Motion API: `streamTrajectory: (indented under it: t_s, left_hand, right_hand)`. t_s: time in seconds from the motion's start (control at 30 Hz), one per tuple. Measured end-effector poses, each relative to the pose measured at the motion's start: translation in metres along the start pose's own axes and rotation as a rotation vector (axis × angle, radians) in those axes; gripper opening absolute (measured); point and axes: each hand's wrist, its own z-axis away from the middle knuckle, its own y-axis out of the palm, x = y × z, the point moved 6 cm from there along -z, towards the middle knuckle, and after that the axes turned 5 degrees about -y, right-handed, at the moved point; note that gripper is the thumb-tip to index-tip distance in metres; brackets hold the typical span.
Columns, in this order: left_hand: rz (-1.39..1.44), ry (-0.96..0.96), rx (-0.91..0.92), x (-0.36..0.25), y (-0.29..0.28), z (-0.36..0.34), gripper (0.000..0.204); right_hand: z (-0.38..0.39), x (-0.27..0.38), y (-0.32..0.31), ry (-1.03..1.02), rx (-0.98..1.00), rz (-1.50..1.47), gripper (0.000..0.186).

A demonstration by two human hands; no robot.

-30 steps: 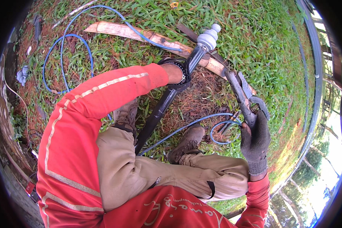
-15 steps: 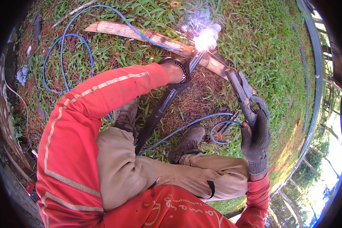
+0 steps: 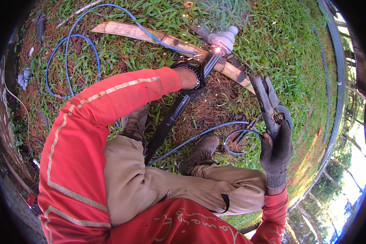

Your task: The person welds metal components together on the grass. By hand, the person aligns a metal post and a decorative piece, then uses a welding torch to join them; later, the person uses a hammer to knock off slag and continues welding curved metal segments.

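My left hand (image 3: 190, 83), partly hidden by dark material and a studded band, is closed on a long black metal pipe (image 3: 173, 118) lying diagonally between my boots. At the pipe's upper end is a pale grey stepped fitting (image 3: 227, 39), with a small orange glow, sparks and thin smoke where they join. My gloved right hand (image 3: 277, 148) grips a dark, scuffed welding holder (image 3: 267, 105); a thin rod reaches from it toward the glowing joint. A pale split bamboo length (image 3: 122, 29) lies beneath the pipe's upper part.
Blue hose (image 3: 89, 37) loops over the grass and pine needles, with dark tools (image 3: 246, 132) in its right loop. Grey fittings (image 3: 23, 77) lie at left beside a tree trunk (image 3: 14, 138). My boots (image 3: 199, 154) flank the pipe. Long grey pipes (image 3: 335, 101) curve along the right rim.
A bright white arc flared at the fitting's joint half a second ago and has shrunk to an orange glow with sparks. My right hand and the holder have shifted slightly to the right.
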Motion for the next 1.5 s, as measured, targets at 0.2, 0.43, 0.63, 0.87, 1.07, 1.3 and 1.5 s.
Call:
streamTrajectory:
  t_s: [0.2, 0.43, 0.63, 0.87, 1.07, 1.3, 1.5]
  left_hand:
    - [0.063, -0.016, 0.045, -0.035, -0.038, 0.020, 0.039]
    - [0.068, 0.015, 0.034, -0.027, -0.028, 0.017, 0.042]
    - [0.070, 0.012, 0.005, -0.024, -0.023, 0.012, 0.042]
    - [-0.059, -0.053, 0.100, -0.048, -0.058, 0.033, 0.028]
    - [0.476, 0.406, -0.306, -0.085, -0.004, 0.032, 0.029]
    - [0.710, 0.832, -0.627, -0.210, -0.087, 0.122, 0.028]
    - [1.581, 0.357, 0.149, -0.194, -0.082, 0.099, 0.039]
  right_hand:
    - [0.006, -0.009, 0.000, 0.010, 0.043, 0.065, 0.059]
    - [0.005, -0.006, 0.002, 0.030, 0.041, 0.024, 0.058]
    - [0.007, -0.009, 0.003, 0.075, 0.062, -0.033, 0.057]
    - [0.003, -0.010, 0.003, 0.064, 0.098, -0.031, 0.056]
    - [-0.005, 0.024, -0.016, -0.003, 0.018, 0.079, 0.059]
    - [-0.011, 0.053, -0.014, -0.037, 0.127, 0.181, 0.055]
    - [-0.016, 0.043, 0.004, 0.005, 0.073, 0.023, 0.053]
